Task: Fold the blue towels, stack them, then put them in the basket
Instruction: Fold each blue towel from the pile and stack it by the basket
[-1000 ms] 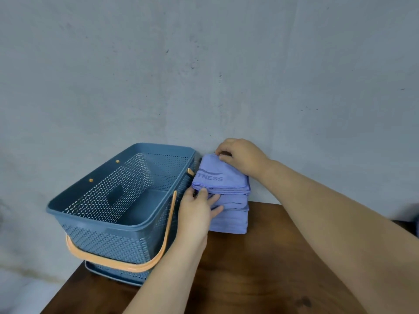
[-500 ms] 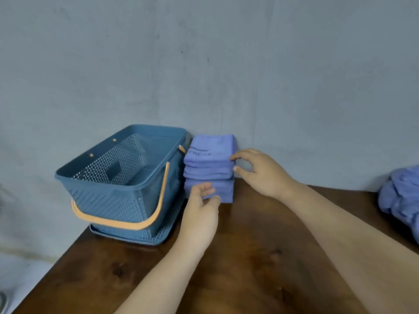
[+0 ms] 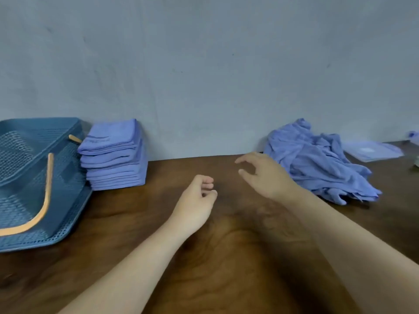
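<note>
A neat stack of folded blue towels (image 3: 113, 155) stands against the wall, just right of the blue perforated basket (image 3: 25, 177) with an orange handle. A loose heap of unfolded blue towels (image 3: 317, 164) lies at the right on the table. My left hand (image 3: 195, 200) hovers mid-table with fingers loosely curled, holding nothing. My right hand (image 3: 265, 175) is spread with relaxed fingers, empty, just left of the heap and not touching it.
The brown wooden table (image 3: 204, 257) runs up to a grey wall. A flat clear plastic packet (image 3: 371, 151) lies behind the heap at far right. The basket sits at the table's left end, partly cut off by the frame.
Both hands have left the folded stack and moved right toward the table's middle. The view has swung right, bringing the unfolded heap fully into sight.
</note>
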